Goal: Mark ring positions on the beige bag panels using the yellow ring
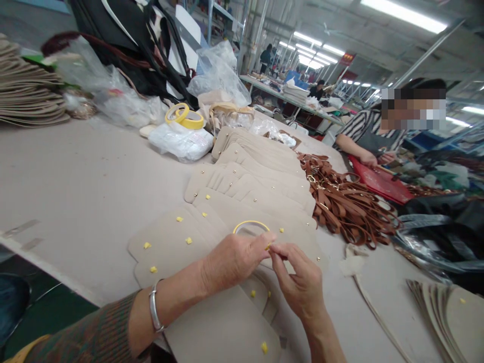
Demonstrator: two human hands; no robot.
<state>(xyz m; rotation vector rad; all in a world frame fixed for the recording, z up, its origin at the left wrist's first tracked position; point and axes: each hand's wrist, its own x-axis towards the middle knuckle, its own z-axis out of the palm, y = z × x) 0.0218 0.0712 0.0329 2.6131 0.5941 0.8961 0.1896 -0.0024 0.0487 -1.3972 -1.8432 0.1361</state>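
A thin roll of yellow tape (250, 222) is held in my left hand (232, 257), its ring showing behind the fingers. The fingertips of my right hand (300, 277) are pinched together and meet the left ones at a small bit of yellow tape (268, 247). Beneath both hands lie overlapping beige panels (223, 217) with rounded corners. Small metal studs dot several panels, and on the nearer ones bits of yellow tape (189, 241) sit in spots. Closest to me is another beige panel (219, 322) with a tape bit near its corner.
Brown straps (340, 206) with metal hardware are heaped at right. More yellow tape rolls (191, 121) rest on a white plastic bag (181, 142). Beige stacks stand far left (30, 91) and lower right (461, 322). Across the table, a person in stripes handles a red piece (378, 179).
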